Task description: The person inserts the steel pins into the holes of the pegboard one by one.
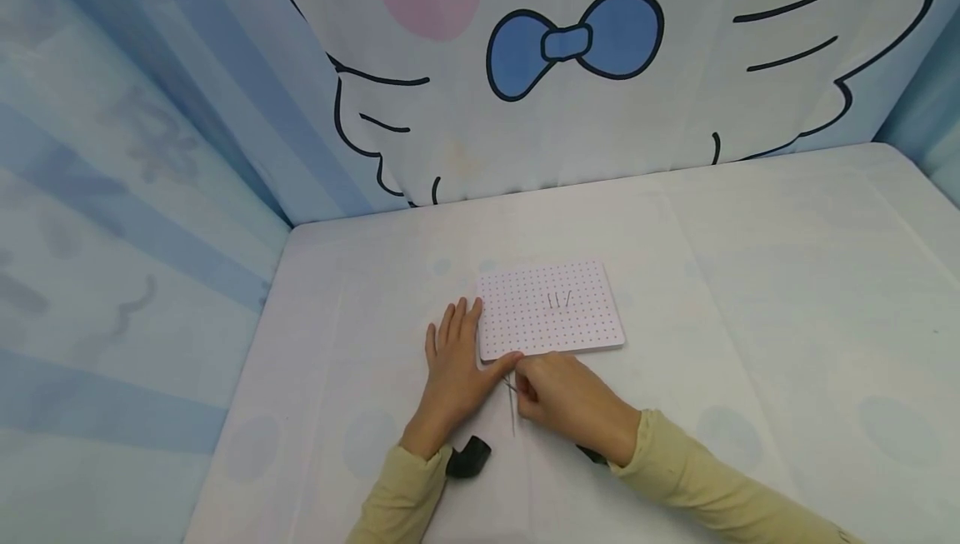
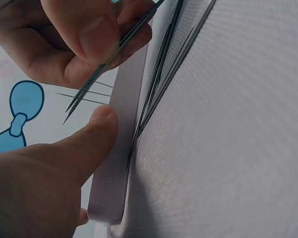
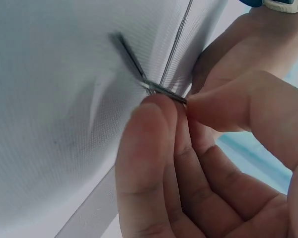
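Note:
A white board [image 1: 540,319] dotted with rows of small holes lies on the table, and a few thin metal needles [image 1: 558,301] stand in it right of its middle. My left hand [image 1: 456,369] rests along the board's left side with fingers stretched out, its thumb [image 2: 97,134] touching the front edge. Beside that thumb, my right hand [image 1: 573,394] pinches several thin metal needles [image 2: 84,91] between thumb and fingers, as the left wrist view shows. More loose needles [image 2: 156,84] lie on the cloth along the board's front edge.
A white cloth [image 1: 750,294] covers the table. Dark wrist straps or mounts show at both wrists, one dark piece [image 1: 468,456] beside the left sleeve. Behind stands a printed curtain [image 1: 600,127] with a blue bow; another curtain [image 1: 135,277] hangs on the left.

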A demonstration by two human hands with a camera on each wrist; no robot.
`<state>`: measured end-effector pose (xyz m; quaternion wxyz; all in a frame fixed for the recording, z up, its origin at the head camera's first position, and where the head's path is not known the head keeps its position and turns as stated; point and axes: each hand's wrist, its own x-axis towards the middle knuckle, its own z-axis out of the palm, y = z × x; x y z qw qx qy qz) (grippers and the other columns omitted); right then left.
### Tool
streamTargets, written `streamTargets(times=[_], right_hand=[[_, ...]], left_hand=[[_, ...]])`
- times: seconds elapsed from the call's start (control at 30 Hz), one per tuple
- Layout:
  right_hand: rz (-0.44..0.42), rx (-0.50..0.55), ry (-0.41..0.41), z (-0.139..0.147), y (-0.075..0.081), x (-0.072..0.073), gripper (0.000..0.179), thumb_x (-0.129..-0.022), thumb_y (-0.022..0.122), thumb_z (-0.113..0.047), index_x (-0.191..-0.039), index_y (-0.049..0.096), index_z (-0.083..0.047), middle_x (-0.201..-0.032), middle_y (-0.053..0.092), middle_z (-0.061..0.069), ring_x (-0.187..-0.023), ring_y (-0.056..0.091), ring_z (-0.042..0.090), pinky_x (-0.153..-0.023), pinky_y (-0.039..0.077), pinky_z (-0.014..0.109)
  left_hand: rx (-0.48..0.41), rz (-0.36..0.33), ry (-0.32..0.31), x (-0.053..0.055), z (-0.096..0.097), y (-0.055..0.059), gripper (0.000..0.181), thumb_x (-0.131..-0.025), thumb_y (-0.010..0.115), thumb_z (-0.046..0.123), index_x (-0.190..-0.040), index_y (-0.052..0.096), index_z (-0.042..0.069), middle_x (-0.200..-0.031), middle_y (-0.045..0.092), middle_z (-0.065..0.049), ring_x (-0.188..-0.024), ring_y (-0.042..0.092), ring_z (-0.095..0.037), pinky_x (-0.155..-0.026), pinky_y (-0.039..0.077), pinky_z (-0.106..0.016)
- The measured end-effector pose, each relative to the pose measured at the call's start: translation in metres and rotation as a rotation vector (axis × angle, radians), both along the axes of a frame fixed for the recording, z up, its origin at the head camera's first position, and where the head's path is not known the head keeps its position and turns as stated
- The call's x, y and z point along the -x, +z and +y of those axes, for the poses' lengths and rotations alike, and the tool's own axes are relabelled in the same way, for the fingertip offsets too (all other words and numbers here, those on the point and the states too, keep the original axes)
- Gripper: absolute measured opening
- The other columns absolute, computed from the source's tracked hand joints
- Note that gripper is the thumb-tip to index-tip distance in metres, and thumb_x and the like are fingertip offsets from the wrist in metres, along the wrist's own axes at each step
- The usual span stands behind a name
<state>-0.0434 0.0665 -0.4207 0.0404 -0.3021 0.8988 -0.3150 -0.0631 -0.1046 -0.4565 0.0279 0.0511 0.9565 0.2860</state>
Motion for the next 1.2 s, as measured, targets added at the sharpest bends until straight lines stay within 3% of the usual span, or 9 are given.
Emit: streamTargets(times=[0.8,1.0,1.2], right_hand=[[-0.023,0.002,-0.016,0.0004,-0.0067,0.002,0.022,-0.074,0.064,0.004,-0.068,0.052,-0.013,-0.058,0.046,-0.01,-0.052,0.04,0.001,-0.047,0.035,0.019],[-0.062,0.002,-0.048,0.0016,-0.002,0.003,0.014,-0.079,0.067,0.005,-0.08,0.061,-0.008,-0.067,0.052,-0.006,-0.06,0.045,0.005,-0.054,0.04,0.02],[-0.016,-0.001,-0.07,0.005,0.001,0.0033,0.01,-0.08,0.069,0.002,-0.086,0.069,-0.006,-0.072,0.06,-0.005,-0.064,0.05,0.004,-0.06,0.045,0.02]], left_hand=[[0.011,-0.006,0.0,0.0021,-0.0019,-0.0039,0.099,-0.084,0.069,0.06,-0.158,0.025,0.01,-0.165,0.018,-0.014,-0.153,0.009,-0.033,-0.12,0.0,-0.059],[0.016,-0.012,0.004,0.002,-0.0016,-0.0032,0.099,-0.084,0.07,0.059,-0.158,0.025,0.011,-0.165,0.017,-0.013,-0.153,0.009,-0.032,-0.12,-0.001,-0.059],[0.015,-0.008,0.004,0.0014,-0.0011,-0.0023,0.098,-0.084,0.071,0.057,-0.157,0.026,0.01,-0.165,0.019,-0.014,-0.153,0.01,-0.033,-0.12,0.0,-0.06]])
